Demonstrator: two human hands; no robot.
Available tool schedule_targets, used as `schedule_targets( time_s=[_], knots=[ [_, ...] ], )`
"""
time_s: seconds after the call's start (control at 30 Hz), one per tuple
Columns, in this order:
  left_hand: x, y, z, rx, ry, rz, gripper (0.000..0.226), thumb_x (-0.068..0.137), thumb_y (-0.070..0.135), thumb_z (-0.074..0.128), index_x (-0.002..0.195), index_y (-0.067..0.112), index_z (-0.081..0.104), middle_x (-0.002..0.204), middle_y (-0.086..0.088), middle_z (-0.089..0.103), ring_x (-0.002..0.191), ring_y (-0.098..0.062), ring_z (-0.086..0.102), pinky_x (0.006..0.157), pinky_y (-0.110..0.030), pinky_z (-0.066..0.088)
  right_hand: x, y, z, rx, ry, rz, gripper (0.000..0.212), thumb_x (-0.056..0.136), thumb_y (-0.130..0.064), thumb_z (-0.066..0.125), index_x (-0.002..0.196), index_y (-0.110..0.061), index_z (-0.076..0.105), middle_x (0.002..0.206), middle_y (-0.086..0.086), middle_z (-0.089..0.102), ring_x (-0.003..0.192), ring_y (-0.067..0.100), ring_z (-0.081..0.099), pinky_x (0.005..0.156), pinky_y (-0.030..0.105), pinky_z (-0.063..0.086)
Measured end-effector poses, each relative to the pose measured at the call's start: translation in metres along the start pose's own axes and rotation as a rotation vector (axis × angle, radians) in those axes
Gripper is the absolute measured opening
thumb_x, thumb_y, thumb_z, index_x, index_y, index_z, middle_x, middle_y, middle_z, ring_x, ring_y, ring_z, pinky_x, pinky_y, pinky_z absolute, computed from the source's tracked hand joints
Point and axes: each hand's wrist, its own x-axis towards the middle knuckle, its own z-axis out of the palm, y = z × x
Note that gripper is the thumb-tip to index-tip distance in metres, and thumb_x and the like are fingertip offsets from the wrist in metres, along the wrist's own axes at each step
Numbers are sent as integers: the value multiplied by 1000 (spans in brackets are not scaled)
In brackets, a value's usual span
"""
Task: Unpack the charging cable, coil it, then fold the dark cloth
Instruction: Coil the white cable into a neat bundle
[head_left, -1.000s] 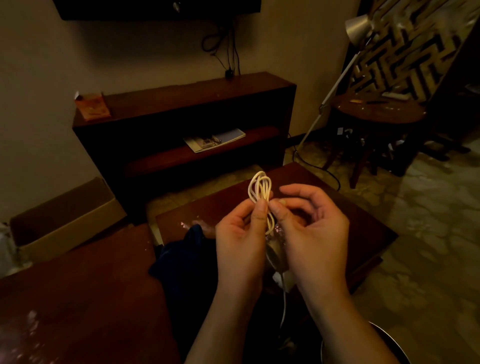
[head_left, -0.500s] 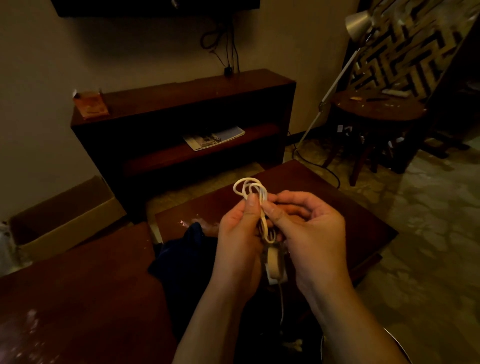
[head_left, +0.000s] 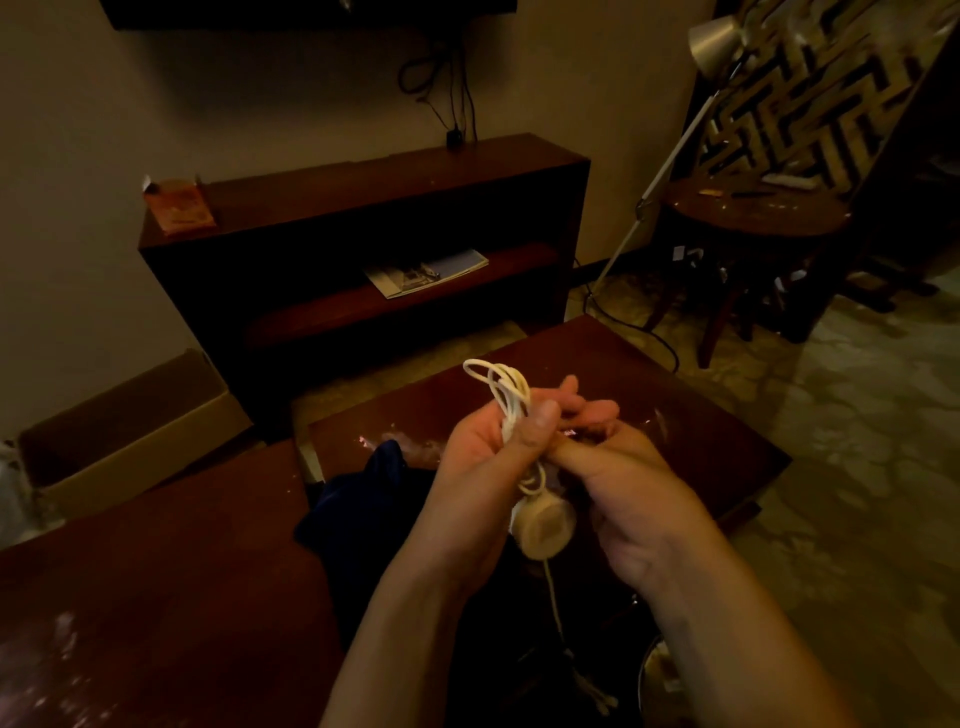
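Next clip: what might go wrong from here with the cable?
1. Loops of the cable splay unevenly above the left hand, pinned mainly under its thumb. If that grip eases, they may spring apart.
2. The round puck hangs below the bundle, and a loose tail dangles down into the dim area. A swing or snag there could tug the loops loose.
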Motion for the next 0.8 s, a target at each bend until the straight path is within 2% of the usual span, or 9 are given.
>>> schedule_targets(
  time_s=[0.1,0.2,0.33,0.4,0.47,0.53,0.6,0.73,0.8],
  knots=[
    [0,3,2,-142,-72,-29,25,98,26,52,98,12,72,115,-22,73,130,-25,60,104,-33,51,-3,1,0,38,-81,12,38,64,-19,76,100,-5,77,91,15,78,80,19,77,59,23,58],
    [1,4,6,-124,-112,-9,28,100,29,48,89,16,71,113,-21,74,132,-23,58,112,-38,45,-3,-2,-7,-1,-144,30,26,68,-22,76,91,-11,81,97,16,78,90,23,77,71,31,62],
    [-1,7,6,-41,-22,36,42,103,34,40,75,24,70,113,-20,74,132,-21,57,113,-48,39,-5,-5,-10,-195,-260,19,33,86,-32,70,115,-17,72,109,7,78,104,16,74,85,31,59],
    [2,8,4,-132,126,46,42,103,36,40,73,21,64,98,-16,76,118,-26,67,105,-49,46,-2,-6,-21,-255,-309,10,42,88,-35,70,124,-13,66,117,13,74,112,21,69,95,38,55],
    [6,11,0,-317,246,79,39,105,39,38,75,18,53,72,-2,64,92,-24,71,90,-41,52,0,-9,-33,-358,-375,49,48,88,-34,70,129,-11,59,122,15,71,116,26,66,102,44,50],
    [9,15,-5,-538,247,114,38,106,43,36,78,21,50,63,8,48,70,-14,63,79,-32,54,0,-9,-39,-467,-458,113,50,87,-22,74,133,-18,56,125,5,71,121,20,66,108,43,49],
    [9,16,-7,-731,218,135,37,106,44,36,80,23,51,62,10,44,55,-6,49,64,-23,52,-1,-3,-38,-491,-542,181,57,86,-7,75,136,-20,54,128,3,71,123,18,65,112,43,46],
    [10,9,-18,-1039,118,223,35,107,44,41,85,19,52,62,9,44,47,-6,39,50,-17,41,-1,8,-38,-686,-582,102,67,84,-5,80,139,-34,54,131,-7,68,124,10,62,113,37,44],
    [13,8,-21,-1035,179,267,34,105,45,42,85,19,52,62,8,41,48,-6,37,50,-18,41,-1,13,-38,-674,-585,129,71,84,-9,81,140,-41,50,129,-3,68,117,16,67,103,35,52]
  ],
)
